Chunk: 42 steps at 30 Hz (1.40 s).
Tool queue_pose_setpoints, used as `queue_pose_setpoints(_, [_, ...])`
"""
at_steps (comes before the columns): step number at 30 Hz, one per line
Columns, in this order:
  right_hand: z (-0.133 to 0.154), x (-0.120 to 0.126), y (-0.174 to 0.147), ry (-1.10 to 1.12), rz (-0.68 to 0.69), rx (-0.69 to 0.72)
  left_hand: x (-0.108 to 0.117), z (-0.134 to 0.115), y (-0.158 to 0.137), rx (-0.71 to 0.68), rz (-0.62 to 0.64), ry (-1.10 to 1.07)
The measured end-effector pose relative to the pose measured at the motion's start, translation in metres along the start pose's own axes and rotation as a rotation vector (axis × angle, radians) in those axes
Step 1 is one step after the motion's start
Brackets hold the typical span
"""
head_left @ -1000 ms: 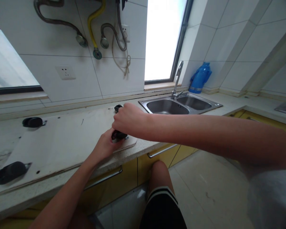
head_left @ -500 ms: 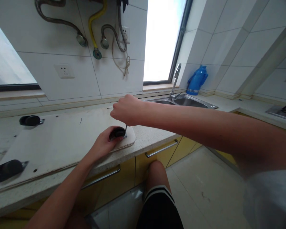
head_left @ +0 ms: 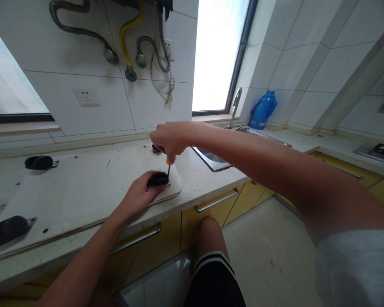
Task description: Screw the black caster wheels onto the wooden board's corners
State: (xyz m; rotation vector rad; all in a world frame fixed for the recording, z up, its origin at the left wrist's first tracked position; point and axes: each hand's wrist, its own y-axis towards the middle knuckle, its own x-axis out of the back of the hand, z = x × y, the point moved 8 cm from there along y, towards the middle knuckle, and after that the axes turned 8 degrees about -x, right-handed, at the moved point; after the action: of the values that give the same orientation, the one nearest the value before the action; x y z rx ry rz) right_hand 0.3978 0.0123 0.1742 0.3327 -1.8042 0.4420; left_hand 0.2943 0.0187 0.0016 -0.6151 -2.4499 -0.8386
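My right hand is closed around the yellow handle of a screwdriver, its shaft pointing down to the metal plate of a black caster. Thumb and fingers of my left hand grip that caster at the right front corner of a white board. The board lies flat on the counter. Two more casters, one at the back left and one at the front left, sit on it. Part of another dark caster shows behind my right hand.
The counter has a steel sink with a tap on the right. A blue thermos flask stands in the corner. Yellow drawers with metal handles are below. Hoses hang on the tiled wall.
My right wrist has turned and the forearm has risen, showing the screwdriver's yellow handle end, the caster behind and more of the sink. My left hand keeps its hold on the caster.
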Motion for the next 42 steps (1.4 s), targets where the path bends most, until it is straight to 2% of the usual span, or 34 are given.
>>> queue_pose_setpoints(6, [-0.012,-0.009,0.003,0.132,0.079,-0.103,-0.001,0.0,0.0,-0.007,-0.002,0.006])
queue_pose_setpoints(13, [-0.001,-0.008,0.01,0.062,0.07,-0.109,-0.001,-0.003,-0.001,-0.002,-0.015,-0.017])
queue_pose_setpoints(19, [0.004,0.009,0.017,0.116,-0.198,-0.112,0.0,-0.001,-0.002,-0.009,-0.044,-0.041])
queue_pose_setpoints(23, [-0.001,0.018,0.009,0.308,-0.381,-0.087,0.0,-0.003,-0.002,-0.018,-0.049,-0.025])
queue_pose_setpoints(29, [-0.002,0.011,-0.008,0.708,-0.531,-0.024,0.001,-0.005,-0.001,-0.03,-0.06,-0.009])
queue_pose_setpoints(33, [-0.009,0.007,-0.017,0.607,-0.76,-0.228,0.0,-0.003,-0.003,-0.05,-0.065,-0.016])
queue_pose_setpoints(36, [-0.013,0.002,-0.022,0.512,-0.871,-0.373,0.0,-0.003,-0.004,-0.049,-0.068,-0.021])
queue_pose_setpoints(39, [-0.014,-0.007,-0.022,0.511,-0.91,-0.387,0.0,-0.003,-0.005,-0.039,-0.067,-0.025])
queue_pose_setpoints(42, [-0.006,-0.02,-0.014,0.379,-0.856,-0.365,0.0,-0.004,-0.004,-0.039,-0.064,-0.042])
